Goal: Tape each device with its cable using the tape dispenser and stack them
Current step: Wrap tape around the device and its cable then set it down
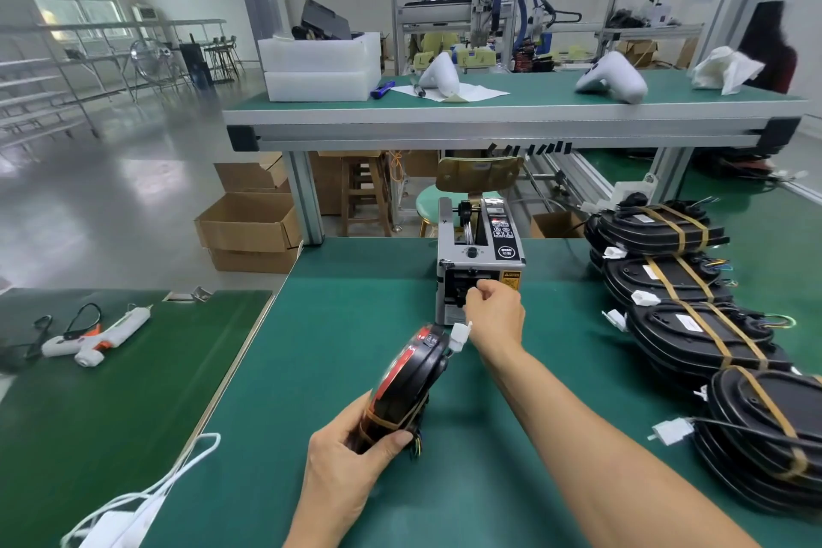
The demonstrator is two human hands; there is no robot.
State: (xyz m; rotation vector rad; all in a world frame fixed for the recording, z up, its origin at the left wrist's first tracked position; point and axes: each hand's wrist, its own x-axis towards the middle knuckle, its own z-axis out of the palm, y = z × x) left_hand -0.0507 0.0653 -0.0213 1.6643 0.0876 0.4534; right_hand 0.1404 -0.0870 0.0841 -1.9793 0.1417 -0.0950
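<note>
My right hand [491, 309] pinches at the mouth of the dispenser [478, 263], seemingly on a tape strip I can't make out, while my left hand [351, 465] has a clenched grip on the device [407, 383], held just above the tabletop [338, 303]. It stands on edge, long axis running from my left hand up toward the dispenser, white connector [460, 336] leading. The tape could fold onto itself if pulled crooked, and the dangling cable could slip free of the device before I bind it.

Head-worn view, forward and down (wide-angle)
</note>
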